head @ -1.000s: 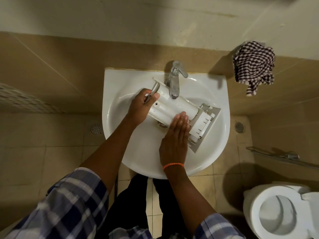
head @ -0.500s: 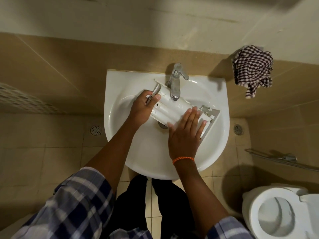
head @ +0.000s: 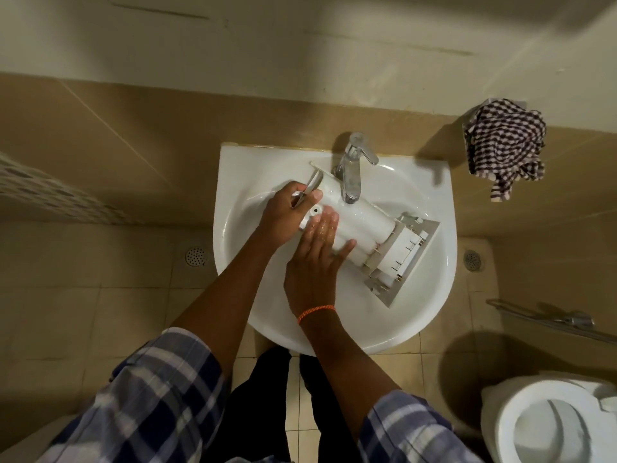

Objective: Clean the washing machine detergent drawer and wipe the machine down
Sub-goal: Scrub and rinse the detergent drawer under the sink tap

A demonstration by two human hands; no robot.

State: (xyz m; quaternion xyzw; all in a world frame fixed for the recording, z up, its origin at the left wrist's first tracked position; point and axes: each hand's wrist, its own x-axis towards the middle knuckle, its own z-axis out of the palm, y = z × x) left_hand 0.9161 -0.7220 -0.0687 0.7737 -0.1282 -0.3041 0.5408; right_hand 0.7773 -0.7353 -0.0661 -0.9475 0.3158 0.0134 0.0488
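Beige bathroom tile ran all round, and the white sink (head: 430, 208) sat dead centre under the camera. Across its bowl lay the detergent drawer (head: 367, 228), upside down by the look of it, long axis slanting from upper left under the tap (head: 350, 172) down to its wide front panel at lower right. The left hand (head: 283, 212) gripped the upper-left end, fingers curled round the edge there. The right hand (head: 314, 262) lay flat on the drawer's pale underside, fingers straight and wet, pointing up the slant toward the left hand, the two nearly touching. So the whole unrubbed length stretched away to the right of those fingers, toward the panel. The tap spout hung close above the drawer's upper half, the one thing crowding a stroke. A checked cloth (head: 504, 145) hung on the wall well apart to the right, and a toilet (head: 554, 426) showed at lower right.
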